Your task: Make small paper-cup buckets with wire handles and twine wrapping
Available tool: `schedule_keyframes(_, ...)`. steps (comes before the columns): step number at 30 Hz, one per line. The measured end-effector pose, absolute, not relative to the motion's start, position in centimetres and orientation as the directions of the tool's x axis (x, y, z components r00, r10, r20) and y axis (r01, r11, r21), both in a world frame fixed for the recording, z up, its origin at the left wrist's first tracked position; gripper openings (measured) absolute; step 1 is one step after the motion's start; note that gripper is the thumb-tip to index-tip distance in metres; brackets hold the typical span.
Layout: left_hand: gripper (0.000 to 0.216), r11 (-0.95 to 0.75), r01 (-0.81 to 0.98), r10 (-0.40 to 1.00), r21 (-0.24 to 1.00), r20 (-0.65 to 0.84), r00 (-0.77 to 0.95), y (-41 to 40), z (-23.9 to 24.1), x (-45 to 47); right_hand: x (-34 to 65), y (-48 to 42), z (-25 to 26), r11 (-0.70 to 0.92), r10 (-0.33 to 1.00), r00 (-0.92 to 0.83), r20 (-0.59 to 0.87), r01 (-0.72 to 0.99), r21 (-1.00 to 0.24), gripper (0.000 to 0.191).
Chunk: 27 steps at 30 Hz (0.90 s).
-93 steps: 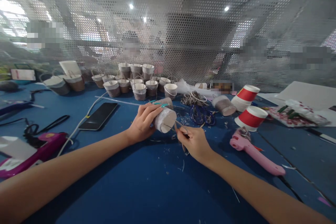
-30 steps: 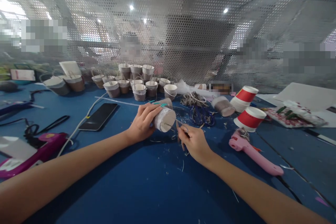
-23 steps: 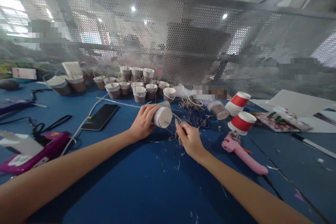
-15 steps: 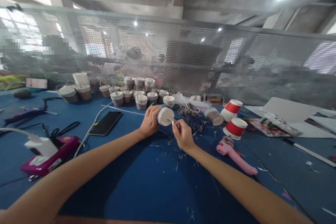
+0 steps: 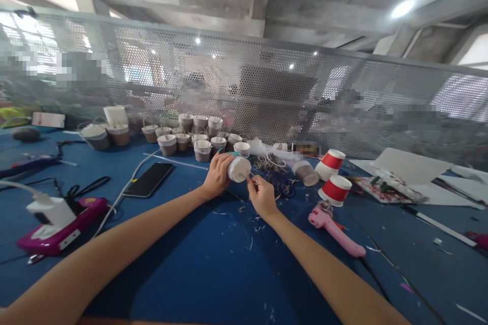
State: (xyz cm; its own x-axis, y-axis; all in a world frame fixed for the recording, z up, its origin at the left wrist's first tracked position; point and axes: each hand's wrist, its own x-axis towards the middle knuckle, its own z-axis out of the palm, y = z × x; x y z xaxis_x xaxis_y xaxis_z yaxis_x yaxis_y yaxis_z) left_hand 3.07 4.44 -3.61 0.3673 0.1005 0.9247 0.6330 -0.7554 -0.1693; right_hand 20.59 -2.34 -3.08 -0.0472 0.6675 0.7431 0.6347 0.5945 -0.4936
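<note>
Gripped in my left hand (image 5: 217, 176) is a small paper cup (image 5: 239, 169) wrapped in whitish material, tilted so that its round pale end faces me. Teal nails show on the fingers around its far side. My right hand (image 5: 262, 195) is closed in a pinch at the lower right edge of that end, on a thin strand that touches the cup; its exact kind is too small to tell. Just behind, a small white bucket with a handle (image 5: 242, 150) stands upright. A tangle of greyish cord (image 5: 269, 163) lies beyond my right hand.
Several little buckets (image 5: 166, 145) stand at the back left. A black phone (image 5: 149, 180) and a magenta power strip (image 5: 64, 231) lie to the left. At right are red-and-white paper cups (image 5: 335, 189), a pink glue gun (image 5: 337, 233) and a floral packet (image 5: 389, 188). A perforated metal screen (image 5: 274, 91) closes off the back.
My right hand has shifted slightly left and down, still at the cup's edge. My left hand keeps its hold on the cup. The whole view has turned a little to the right.
</note>
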Motion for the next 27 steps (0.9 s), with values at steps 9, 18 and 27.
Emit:
schedule_keyframes(9, 0.055, -0.759, 0.626, 0.113, -0.18, 0.91, 0.399, 4.47, -3.74, 3.13, 20.84, -2.42, -3.04, 0.631, 0.648, 0.008, 0.762, 0.553, -0.543, 0.035)
schedule_keyframes(18, 0.057, -0.758, 0.624, 0.109, -0.19, 0.906, 0.409, 4.52, -3.77, 3.11, 20.7, -2.15, -3.25, 0.635, 0.688, -0.004, 0.726, 0.488, -0.599, 0.033)
schedule_keyframes(27, 0.059, -0.749, 0.634, 0.105, -0.194, 0.909, 0.403, 4.58, -3.72, 3.11, 20.83, -1.75, -3.65, 0.636, 0.63, 0.048, 0.775, 0.542, -0.55, 0.031)
